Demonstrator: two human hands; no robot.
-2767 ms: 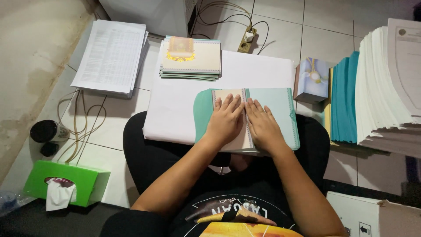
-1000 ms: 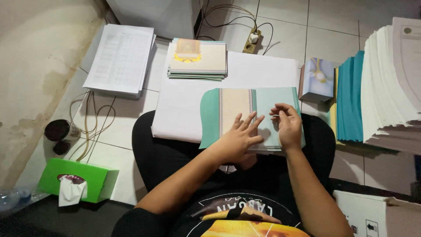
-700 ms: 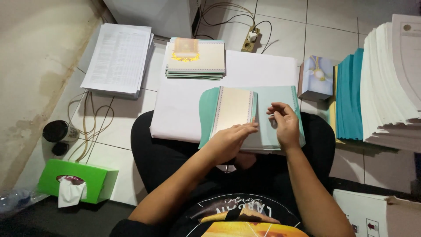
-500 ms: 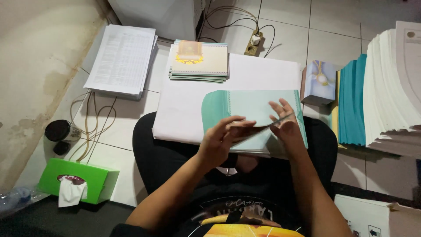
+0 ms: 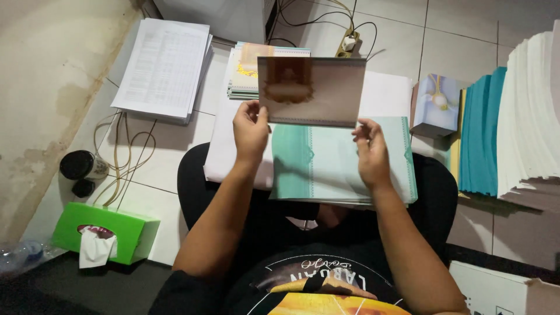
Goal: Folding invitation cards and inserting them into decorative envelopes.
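A flat rectangular card [image 5: 312, 91], smooth and brownish with an ornate darker emblem near its left half and a pale border line, is held up in the air above the lap, its face turned toward the camera and its long edges level. The left hand [image 5: 251, 131] pinches the card's lower left corner, thumb in front and fingers curled behind; the right hand [image 5: 371, 150] grips the lower right edge the same way, fingers bent, both forearms rising from the lap. Directly beneath lies an open teal folder [image 5: 341, 160] with a paler patterned inner panel, resting on a broad white sheet stack [image 5: 385, 93] on the tiled floor. Beyond it sits a small pile of printed cards [image 5: 248, 67]. Left lie printed pages [image 5: 166, 67], and nearer, a green tissue box [image 5: 105, 233]. Right stand teal covers [image 5: 481, 131] beside a tall white paper stack [image 5: 534, 116].
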